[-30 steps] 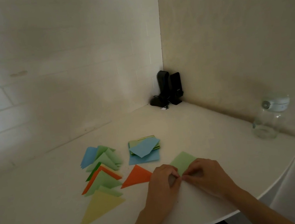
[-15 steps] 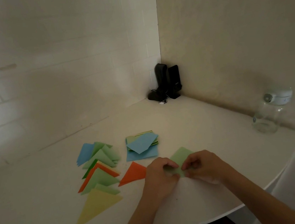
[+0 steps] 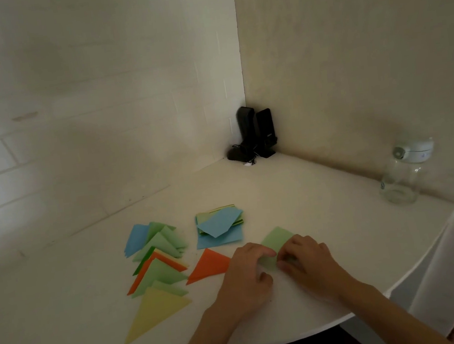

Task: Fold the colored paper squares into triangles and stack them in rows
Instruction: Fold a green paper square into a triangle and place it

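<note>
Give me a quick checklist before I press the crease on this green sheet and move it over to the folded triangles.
1. Both hands on the green sheet: left hand and right hand pinch its near corner. Ok.
2. Corners lined up: hidden under the fingers. Cannot tell.
3. Crease made: far part still lies flat. Not ok.
4. Space to press: bare table around the sheet. Ok.
5. Row to join: orange triangle lies alone beside the left hand. Ok.

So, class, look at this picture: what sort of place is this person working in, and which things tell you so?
Probably a home or study corner, not a workshop: a white corner desk set against plain walls, a pair of small black speakers in the corner, and a clear water bottle by the right wall.
</note>
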